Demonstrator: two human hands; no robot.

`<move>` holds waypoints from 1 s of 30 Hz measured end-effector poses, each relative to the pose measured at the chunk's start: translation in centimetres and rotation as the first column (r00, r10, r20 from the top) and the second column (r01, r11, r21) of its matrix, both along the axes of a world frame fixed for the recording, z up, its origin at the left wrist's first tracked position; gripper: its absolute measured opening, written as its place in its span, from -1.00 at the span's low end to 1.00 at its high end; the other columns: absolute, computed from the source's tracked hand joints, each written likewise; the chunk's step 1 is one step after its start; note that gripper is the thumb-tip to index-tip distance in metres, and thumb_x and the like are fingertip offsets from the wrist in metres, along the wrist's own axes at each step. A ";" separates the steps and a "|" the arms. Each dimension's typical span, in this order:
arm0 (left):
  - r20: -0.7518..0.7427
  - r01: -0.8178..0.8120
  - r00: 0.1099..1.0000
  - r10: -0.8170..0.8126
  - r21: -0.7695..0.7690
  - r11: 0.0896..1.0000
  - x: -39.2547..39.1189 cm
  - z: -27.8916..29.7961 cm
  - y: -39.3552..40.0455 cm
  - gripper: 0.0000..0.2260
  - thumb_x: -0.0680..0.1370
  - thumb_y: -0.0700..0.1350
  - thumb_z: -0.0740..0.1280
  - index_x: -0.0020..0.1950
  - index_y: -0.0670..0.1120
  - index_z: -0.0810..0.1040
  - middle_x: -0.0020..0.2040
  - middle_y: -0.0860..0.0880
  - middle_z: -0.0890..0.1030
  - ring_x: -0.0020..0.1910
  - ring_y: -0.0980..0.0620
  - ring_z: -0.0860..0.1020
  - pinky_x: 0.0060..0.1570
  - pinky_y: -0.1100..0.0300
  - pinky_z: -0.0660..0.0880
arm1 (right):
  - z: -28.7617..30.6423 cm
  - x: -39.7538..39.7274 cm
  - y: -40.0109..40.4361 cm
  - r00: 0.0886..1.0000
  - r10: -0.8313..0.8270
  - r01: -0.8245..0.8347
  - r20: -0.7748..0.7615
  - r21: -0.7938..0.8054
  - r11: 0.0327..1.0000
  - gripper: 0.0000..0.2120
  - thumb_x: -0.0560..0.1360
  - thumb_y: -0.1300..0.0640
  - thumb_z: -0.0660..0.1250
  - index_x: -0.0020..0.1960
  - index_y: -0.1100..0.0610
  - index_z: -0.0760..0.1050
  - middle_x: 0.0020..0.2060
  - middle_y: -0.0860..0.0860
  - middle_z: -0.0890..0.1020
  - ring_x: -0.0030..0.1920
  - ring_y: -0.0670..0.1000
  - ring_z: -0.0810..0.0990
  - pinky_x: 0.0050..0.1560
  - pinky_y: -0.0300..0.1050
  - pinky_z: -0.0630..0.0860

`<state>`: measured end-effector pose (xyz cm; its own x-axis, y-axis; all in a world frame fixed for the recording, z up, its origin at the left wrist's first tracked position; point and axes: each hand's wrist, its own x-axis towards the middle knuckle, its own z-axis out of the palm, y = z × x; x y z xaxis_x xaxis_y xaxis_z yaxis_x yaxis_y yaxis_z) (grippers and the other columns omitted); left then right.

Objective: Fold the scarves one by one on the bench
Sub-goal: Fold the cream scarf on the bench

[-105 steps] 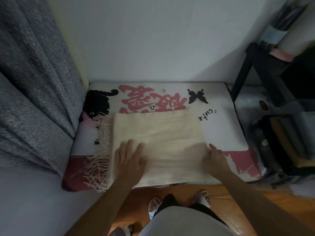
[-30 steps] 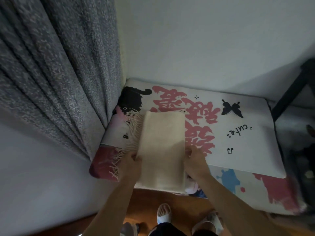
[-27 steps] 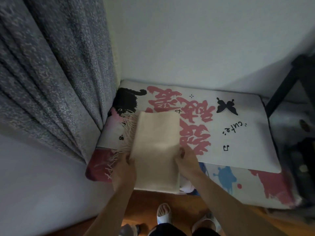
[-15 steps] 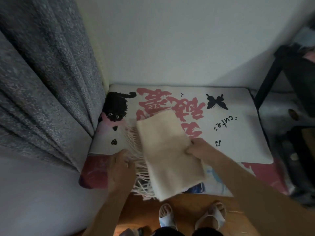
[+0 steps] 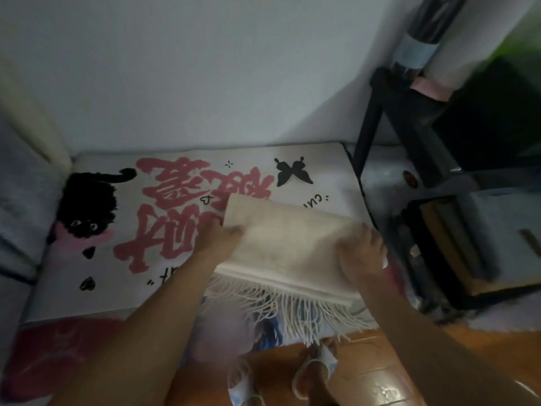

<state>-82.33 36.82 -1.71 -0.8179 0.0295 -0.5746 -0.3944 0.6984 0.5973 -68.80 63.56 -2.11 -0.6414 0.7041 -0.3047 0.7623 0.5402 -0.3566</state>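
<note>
A folded cream scarf (image 5: 288, 244) with a fringe along its near edge sits over the right half of the bench cushion (image 5: 164, 276), which is white with pink characters and a black cat. My left hand (image 5: 219, 238) grips the scarf's left end. My right hand (image 5: 361, 256) grips its right end, thumb on top. The fringe hangs over the bench's front edge. Whether the scarf rests on the cushion or is lifted I cannot tell.
A white wall stands behind the bench. A black metal rack (image 5: 439, 177) with boxes is close on the right. A grey curtain (image 5: 17, 206) hangs at the left. Below the bench are a wooden floor and my slippered feet (image 5: 316, 373).
The folded scarf has been picked up, turned a quarter so its fringe faces me, and carried from the cushion's left half to its right half. Both hands went with it.
</note>
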 end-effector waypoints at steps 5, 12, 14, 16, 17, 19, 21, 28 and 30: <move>-0.010 -0.100 0.995 0.101 0.045 0.994 3.1 -0.5 -1.2 -0.70 0.60 -0.04 0.37 0.29 -0.09 0.45 0.18 -0.03 0.56 0.08 -0.11 0.56 0.05 0.09 0.48 | -0.2 -0.8 -0.6 0.996 0.020 -0.043 -0.091 -0.256 0.966 -0.31 0.47 -0.01 0.28 0.55 0.07 0.15 0.31 0.17 0.43 0.28 0.27 0.43 0.30 0.15 0.39; -0.201 -0.321 0.931 0.305 -0.055 0.945 9.6 -0.3 -8.7 -0.70 0.59 -0.08 0.36 0.25 -0.20 0.47 0.02 -0.10 0.56 -0.06 -0.10 0.52 -0.15 0.08 0.40 | -0.2 -1.9 -4.5 0.979 0.145 -0.180 -0.141 -0.288 0.941 -0.43 0.52 0.07 0.27 0.52 0.08 0.30 0.30 0.13 0.46 0.31 0.21 0.43 0.37 0.14 0.37; -0.238 -0.312 0.926 0.292 -0.050 0.949 8.8 0.0 -9.0 -0.80 0.60 -0.06 0.31 0.10 -0.18 0.52 -0.10 -0.09 0.57 -0.13 -0.13 0.55 -0.23 0.06 0.43 | 0.1 -1.4 -4.8 0.988 0.082 -0.116 -0.135 -0.274 0.955 -0.50 0.53 0.01 0.24 0.45 0.12 0.39 0.25 0.15 0.47 0.21 0.23 0.50 0.27 0.16 0.47; -0.220 -0.303 0.931 0.292 -0.019 0.953 7.6 0.5 -8.6 -0.78 0.63 -0.03 0.26 0.01 -0.19 0.52 -0.18 -0.09 0.53 -0.22 -0.09 0.52 -0.28 0.09 0.39 | 0.4 -0.6 -4.9 0.996 0.056 -0.073 -0.070 -0.270 0.960 -0.53 0.57 0.00 0.24 0.43 0.14 0.37 0.26 0.15 0.44 0.16 0.22 0.53 0.18 0.12 0.52; -0.192 -0.309 0.934 0.303 -0.001 0.951 7.0 0.8 -8.3 -0.76 0.64 -0.01 0.25 0.03 -0.19 0.51 -0.17 -0.08 0.53 -0.23 -0.06 0.51 -0.31 0.12 0.37 | 0.6 -0.1 -4.8 0.997 0.072 -0.075 -0.022 -0.258 0.963 -0.53 0.58 -0.02 0.24 0.43 0.15 0.35 0.26 0.16 0.44 0.15 0.22 0.54 0.14 0.08 0.52; -0.144 -0.334 0.932 0.333 0.018 0.942 6.3 1.2 -7.9 -0.76 0.64 0.02 0.25 0.13 -0.14 0.47 -0.13 -0.03 0.54 -0.21 0.02 0.51 -0.33 0.16 0.36 | 1.1 0.9 -4.4 0.993 0.112 -0.100 0.035 -0.247 0.964 -0.52 0.59 -0.08 0.22 0.40 0.18 0.33 0.23 0.17 0.48 0.10 0.19 0.55 0.11 0.05 0.52; -0.111 -0.344 0.933 0.342 -0.008 0.939 7.0 1.5 -8.1 -0.72 0.62 0.04 0.26 0.22 -0.11 0.42 -0.07 -0.01 0.52 -0.18 0.03 0.51 -0.33 0.15 0.36 | 1.5 1.9 -3.9 0.988 0.130 -0.106 0.088 -0.240 0.965 -0.51 0.59 -0.12 0.22 0.35 0.21 0.35 0.17 0.17 0.54 0.03 0.14 0.53 0.04 0.00 0.50; -0.050 -0.208 0.978 0.203 -0.146 0.967 13.0 1.1 -10.0 -0.64 0.57 0.19 0.24 0.01 -0.12 0.43 -0.12 -0.10 0.57 -0.13 -0.13 0.58 -0.07 -0.03 0.54 | 2.7 3.1 -4.2 0.965 -0.260 0.201 -0.030 -0.553 0.808 -0.66 0.57 0.09 0.36 0.28 0.17 0.37 -0.07 0.12 0.59 -0.18 0.12 0.68 -0.12 0.08 0.69; -0.057 -0.210 0.977 0.205 -0.120 0.970 12.9 0.9 -10.3 -0.74 0.53 0.11 0.26 -0.06 -0.09 0.48 -0.14 -0.13 0.62 -0.18 -0.12 0.62 -0.11 -0.09 0.61 | 2.6 3.1 -4.6 0.957 -0.282 0.193 -0.069 -0.577 0.793 -0.66 0.54 0.17 0.40 0.27 0.19 0.41 -0.02 0.13 0.59 -0.08 0.15 0.67 -0.02 0.11 0.67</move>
<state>-69.45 26.50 -0.83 -0.8230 -0.2131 -0.5266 -0.5139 0.6742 0.5303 -65.72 59.00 0.47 -0.5445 0.5755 -0.6102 0.7557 0.0211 -0.6545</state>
